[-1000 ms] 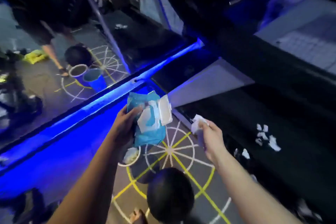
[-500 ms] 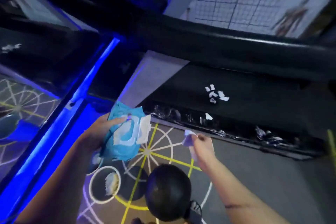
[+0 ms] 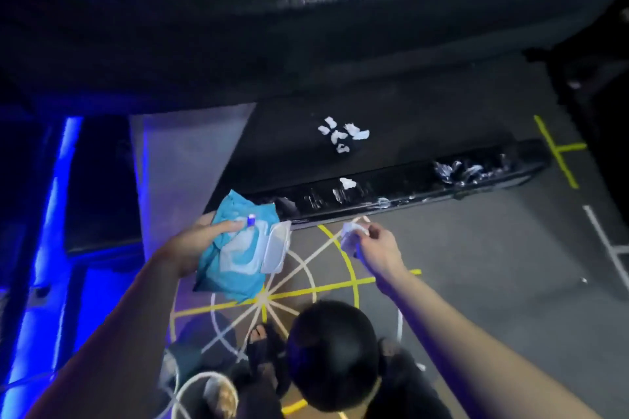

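Head view: the blue wipe pack (image 3: 235, 258) sits at 8 o'clock from centre, its white lid (image 3: 275, 250) flipped open toward 3 o'clock, gripped by the left hand (image 3: 197, 241) whose fingers are hidden behind it; just to its 3 o'clock, apart from it, the right hand (image 3: 377, 248) pinches a crumpled white wipe (image 3: 352, 236), blurred and half covered by fingertips. White scraps (image 3: 342, 134) lie on the black ledge (image 3: 408, 160) at 12 o'clock, its glinting front edge too dim to read. Both grips match half a second ago; the scraps now show higher.
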{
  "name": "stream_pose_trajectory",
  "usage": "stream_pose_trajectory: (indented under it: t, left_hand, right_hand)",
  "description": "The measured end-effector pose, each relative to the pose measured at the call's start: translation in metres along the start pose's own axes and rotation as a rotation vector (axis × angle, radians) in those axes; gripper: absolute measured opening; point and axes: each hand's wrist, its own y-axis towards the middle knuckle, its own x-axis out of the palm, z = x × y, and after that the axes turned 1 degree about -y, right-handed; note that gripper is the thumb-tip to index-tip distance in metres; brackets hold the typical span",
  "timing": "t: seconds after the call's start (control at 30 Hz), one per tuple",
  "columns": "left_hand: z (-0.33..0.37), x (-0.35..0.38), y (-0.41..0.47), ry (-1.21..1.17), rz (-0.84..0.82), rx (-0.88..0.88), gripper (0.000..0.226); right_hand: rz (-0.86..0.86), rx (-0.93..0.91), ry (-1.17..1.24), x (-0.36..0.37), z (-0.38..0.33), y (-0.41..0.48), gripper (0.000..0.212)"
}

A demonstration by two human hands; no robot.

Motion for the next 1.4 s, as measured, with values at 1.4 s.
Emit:
stream_pose_trajectory:
  t: [1.4]
  left_hand:
    - [-0.146,0.115,0.547,-0.142,0.006,0.404,0.024]
  right_hand:
    - [0.130,-0.622,-1.156,-0.038,0.105,0.528,0.023]
